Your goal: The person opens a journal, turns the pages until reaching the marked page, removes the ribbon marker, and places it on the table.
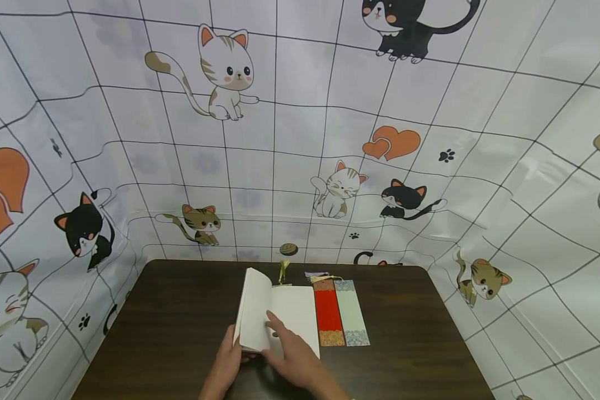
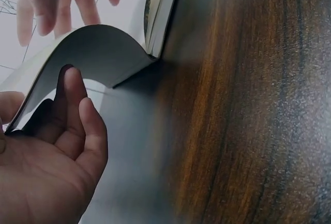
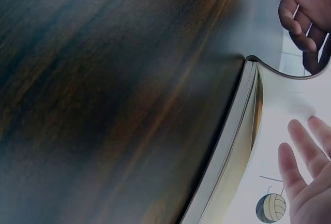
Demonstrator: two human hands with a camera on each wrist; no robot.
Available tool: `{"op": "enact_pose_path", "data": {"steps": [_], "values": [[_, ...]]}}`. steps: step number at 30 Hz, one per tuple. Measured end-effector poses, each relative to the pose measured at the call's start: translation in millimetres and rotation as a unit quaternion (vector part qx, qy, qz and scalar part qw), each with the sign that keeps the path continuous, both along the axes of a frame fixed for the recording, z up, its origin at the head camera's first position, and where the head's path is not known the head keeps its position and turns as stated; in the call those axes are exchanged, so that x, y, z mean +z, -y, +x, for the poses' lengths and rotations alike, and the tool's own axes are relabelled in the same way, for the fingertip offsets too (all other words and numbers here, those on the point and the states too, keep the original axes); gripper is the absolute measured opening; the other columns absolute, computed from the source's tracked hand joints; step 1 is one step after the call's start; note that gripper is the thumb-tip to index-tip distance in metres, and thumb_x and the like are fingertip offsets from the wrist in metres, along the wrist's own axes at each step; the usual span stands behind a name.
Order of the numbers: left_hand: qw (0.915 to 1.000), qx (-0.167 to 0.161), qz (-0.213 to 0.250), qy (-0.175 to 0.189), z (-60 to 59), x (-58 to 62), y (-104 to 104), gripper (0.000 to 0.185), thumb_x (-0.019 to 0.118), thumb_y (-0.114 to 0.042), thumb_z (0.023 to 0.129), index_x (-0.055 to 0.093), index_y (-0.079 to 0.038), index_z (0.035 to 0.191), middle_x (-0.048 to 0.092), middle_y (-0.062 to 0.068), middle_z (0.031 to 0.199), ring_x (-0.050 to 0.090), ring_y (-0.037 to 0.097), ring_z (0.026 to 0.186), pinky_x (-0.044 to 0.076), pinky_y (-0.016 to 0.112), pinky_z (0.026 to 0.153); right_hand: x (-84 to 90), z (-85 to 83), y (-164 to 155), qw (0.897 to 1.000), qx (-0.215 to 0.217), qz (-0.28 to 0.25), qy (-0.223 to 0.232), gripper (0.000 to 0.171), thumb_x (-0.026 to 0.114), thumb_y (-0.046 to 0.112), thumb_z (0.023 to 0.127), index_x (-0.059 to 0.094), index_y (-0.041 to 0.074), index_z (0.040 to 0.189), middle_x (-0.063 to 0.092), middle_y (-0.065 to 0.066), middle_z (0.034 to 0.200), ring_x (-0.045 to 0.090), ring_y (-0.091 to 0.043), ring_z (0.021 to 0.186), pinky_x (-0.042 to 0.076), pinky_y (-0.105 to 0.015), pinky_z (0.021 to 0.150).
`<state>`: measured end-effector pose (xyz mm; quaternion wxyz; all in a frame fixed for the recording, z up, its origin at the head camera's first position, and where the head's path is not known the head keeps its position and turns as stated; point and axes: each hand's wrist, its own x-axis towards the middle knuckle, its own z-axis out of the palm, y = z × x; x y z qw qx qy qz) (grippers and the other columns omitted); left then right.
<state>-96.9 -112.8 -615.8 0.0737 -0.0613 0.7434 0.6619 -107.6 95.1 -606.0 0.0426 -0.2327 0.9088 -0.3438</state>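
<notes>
A book with blank white pages (image 1: 294,316) lies open on the dark wooden table, its left part raised and curved. My left hand (image 1: 226,355) holds that raised part by its outer edge, the thumb on the page side and the fingers behind, as the left wrist view shows. Over the open pages is my right hand (image 1: 295,355), fingers spread and loosely extended; whether they touch the paper I cannot tell. Between the pages a brownish-gold strip (image 3: 257,113) shows in the right wrist view. A yellow-green tassel (image 1: 283,271) sticks out past the book's top edge.
Right of the book lie a red bookmark (image 1: 328,311) with gold ends and a pale green bookmark (image 1: 351,311) with grey patterned ends, tassels at the far side. The dark wooden table (image 1: 405,333) is surrounded by a white cat-print sheet (image 1: 300,128).
</notes>
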Motion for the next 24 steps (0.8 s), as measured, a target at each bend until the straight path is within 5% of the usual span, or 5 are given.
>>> {"op": "enact_pose_path", "data": {"steps": [10, 18, 24], "values": [[0.9999, 0.000, 0.013, -0.007, 1.2, 0.8, 2, 0.060, 0.018, -0.044, 0.120, 0.038, 0.007, 0.146, 0.070, 0.015, 0.104, 0.067, 0.020, 0.086, 0.055, 0.038, 0.076, 5.5, 2.8, 0, 0.997, 0.039, 0.055, -0.049, 0.053, 0.064, 0.044, 0.108, 0.051, 0.038, 0.159, 0.054, 0.005, 0.164, 0.061, -0.022, 0.140, 0.053, -0.048, 0.113], [0.9985, 0.021, -0.049, -0.015, 3.9, 3.4, -2, 0.053, 0.051, -0.037, 0.115, 0.049, 0.004, 0.148, 0.072, 0.017, 0.118, 0.064, 0.015, 0.091, 0.053, 0.030, 0.074, 6.7, -1.4, -2, 0.996, 0.039, 0.071, -0.043, 0.046, 0.063, 0.045, 0.108, 0.057, 0.041, 0.153, 0.057, 0.007, 0.160, 0.062, -0.020, 0.138, 0.053, -0.047, 0.113], [0.9961, 0.021, -0.081, -0.027, 5.7, 1.6, -3, 0.056, 0.051, -0.035, 0.116, 0.046, 0.007, 0.151, 0.069, 0.023, 0.124, 0.065, 0.017, 0.094, 0.054, 0.031, 0.073, 5.3, -6.8, -15, 0.994, 0.016, 0.103, -0.046, 0.041, 0.069, 0.041, 0.105, 0.066, 0.028, 0.144, 0.070, 0.008, 0.144, 0.066, -0.016, 0.131, 0.054, -0.045, 0.106]]}}
